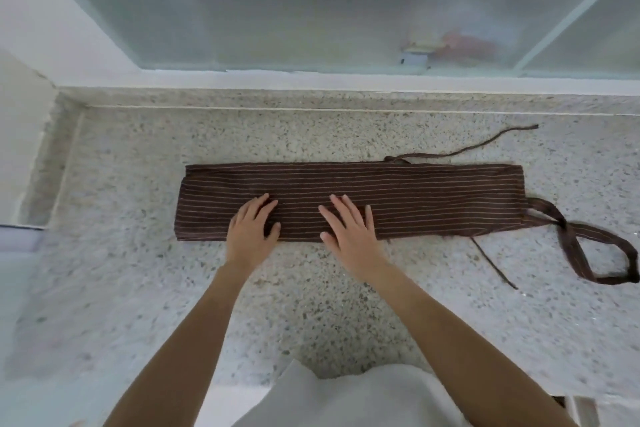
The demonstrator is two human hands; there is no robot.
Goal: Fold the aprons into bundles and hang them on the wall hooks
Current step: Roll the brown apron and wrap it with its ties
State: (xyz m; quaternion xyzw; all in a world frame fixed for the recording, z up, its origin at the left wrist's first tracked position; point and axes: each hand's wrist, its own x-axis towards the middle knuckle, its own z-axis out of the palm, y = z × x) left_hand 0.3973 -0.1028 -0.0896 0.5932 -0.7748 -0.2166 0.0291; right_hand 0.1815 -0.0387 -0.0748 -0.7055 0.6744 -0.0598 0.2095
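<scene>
Apron (433,198): brown cloth with thin pale stripes; folded into a long flat band; lies across the middle of the frame on the counter, stripes running left to right; its left end is square, its right end sits right of centre.
Loop (588,246): wide striped strap at the band's right end; twisted once, then curling round to the right edge of the frame; flat on the counter.
Upper tie (485,142): thin brown cord; leaves the band's far edge right of centre and trails toward the upper right.
Lower tie (493,262): thin cord; runs from the band's near edge down and right, ending just left of the loop.
Left hand (251,229): palm down on the band's near half, left of centre; fingers straight and slightly spread, thumb out to the right; pressing, not gripping.
Right hand (349,230): palm down on the band beside the left hand, a gap of cloth between them; fingers straight and splayed; flat on the cloth, holding nothing.
Counter (138,288): speckled grey stone; fills the middle and lower frame; raised lip along its far edge.
Window (311,3): frosted glass across the top of the frame; blurred orange shape behind it at upper right.
Garment (346,399): white cloth on the person, bottom centre.
</scene>
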